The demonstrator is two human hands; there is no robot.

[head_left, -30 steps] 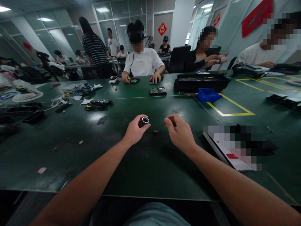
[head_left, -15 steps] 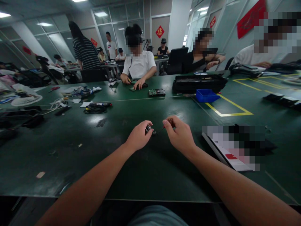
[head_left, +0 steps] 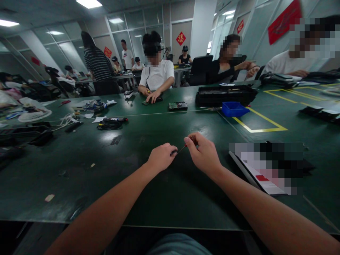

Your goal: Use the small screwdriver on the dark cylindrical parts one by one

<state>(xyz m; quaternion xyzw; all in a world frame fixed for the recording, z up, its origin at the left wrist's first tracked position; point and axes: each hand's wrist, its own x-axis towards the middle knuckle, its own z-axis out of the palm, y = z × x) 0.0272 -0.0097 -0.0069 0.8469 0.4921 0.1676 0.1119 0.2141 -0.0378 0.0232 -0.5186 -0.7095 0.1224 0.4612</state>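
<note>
My left hand (head_left: 161, 156) is closed around a small dark part (head_left: 173, 152), which shows only at the fingertips; its kind is hidden. In my right hand (head_left: 204, 152) a thin screwdriver (head_left: 182, 148) is pinched, with a bit of red by the thumb. Its slim shaft slants down to the left, and its tip comes close to the dark part; whether they touch I cannot tell. Both hands hover just above the green table (head_left: 148, 198), near its middle.
A bundled black cable (head_left: 110, 124) lies left of centre. Ahead are a circuit-board drive (head_left: 177, 106), a blue bin (head_left: 234, 109) and a long black tray (head_left: 225, 95). A white booklet (head_left: 255, 175) lies by my right forearm. A co-worker (head_left: 156, 72) sits opposite, hands on the table.
My left hand has turned over the dark part, so its shiny rim and the small metallic piece beside it no longer show. My right hand has barely moved.
</note>
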